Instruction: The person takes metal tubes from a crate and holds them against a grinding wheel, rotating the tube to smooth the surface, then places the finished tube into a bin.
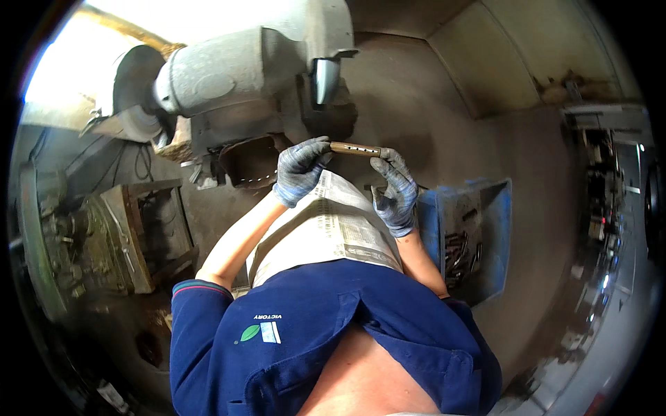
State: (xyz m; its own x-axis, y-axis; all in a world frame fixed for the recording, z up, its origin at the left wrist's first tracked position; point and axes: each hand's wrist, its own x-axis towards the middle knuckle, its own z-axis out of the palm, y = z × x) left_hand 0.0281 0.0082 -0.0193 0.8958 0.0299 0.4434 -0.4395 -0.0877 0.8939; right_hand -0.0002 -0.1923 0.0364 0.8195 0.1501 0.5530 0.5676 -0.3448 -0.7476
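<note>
Both my hands wear grey-blue work gloves and are raised in front of me, above a pale printed sheet (343, 218) across my lap. Between them is a short brownish metal bar (355, 149) with a row of bright slots or holes along its side. My left hand (302, 170) pinches the bar's left end. At the other end, the fingertips of my right hand (395, 194) close on it, with the thumb curled below. Something thin and dark shows beside the right palm, too small to make out.
Ahead to the left stands a grey bench grinder (215, 76) with a wheel (142, 123) and a shiny guard (325, 82). To my right is a blue bin (505, 229) holding several metal pieces (458, 256). Greasy machinery (90, 243) stands at the left.
</note>
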